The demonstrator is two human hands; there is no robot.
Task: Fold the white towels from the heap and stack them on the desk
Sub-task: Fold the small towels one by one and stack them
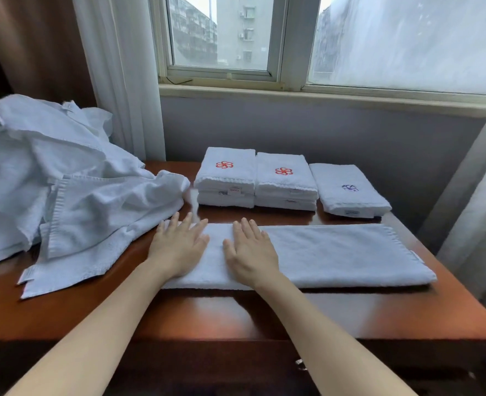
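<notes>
Left hand and right hand are laid flat, fingers straight, on the left end of a long folded towel on the table; heap lies left, folded stacks behind

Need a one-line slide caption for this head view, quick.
Left hand and right hand press flat on a half-folded towel on the desk, heap at left, folded towels behind.

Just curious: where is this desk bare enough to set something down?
Front strip of the reddish wooden desk, between the long folded white towel and near edge. Crowded: rumpled white towel heap left, folded towel stacks behind.
</notes>
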